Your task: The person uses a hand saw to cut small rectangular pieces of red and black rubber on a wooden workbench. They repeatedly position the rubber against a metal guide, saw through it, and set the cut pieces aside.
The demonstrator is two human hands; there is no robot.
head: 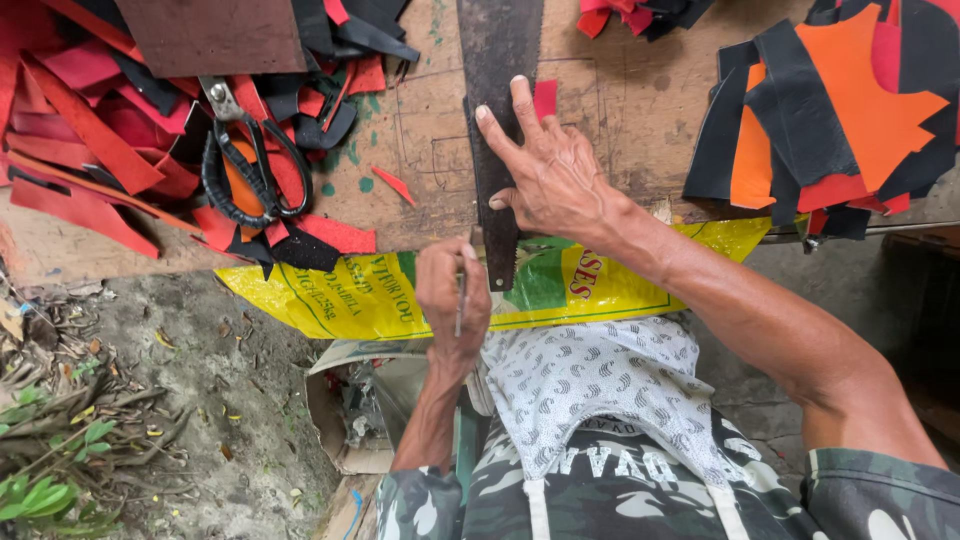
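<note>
My right hand (548, 172) lies flat, fingers spread, on a long dark rusty metal strip (498, 50) that runs from the far edge of the wooden worktop (620, 90) toward me. A small red scrap (545, 98) peeks out beside the strip, just past my fingertips. Closer to me, my left hand (452, 298) is closed around a thin metal blade (460, 300), held upright near the strip's near end, over the yellow plastic sack (340, 295) at the table's edge.
Black-handled scissors (250, 170) lie among red and black leather scraps (90, 140) at the left. Orange, black and red cut pieces (830, 110) are piled at the right. Dirt ground with leaves (150, 400) and an open cardboard box (350, 420) lie below the table.
</note>
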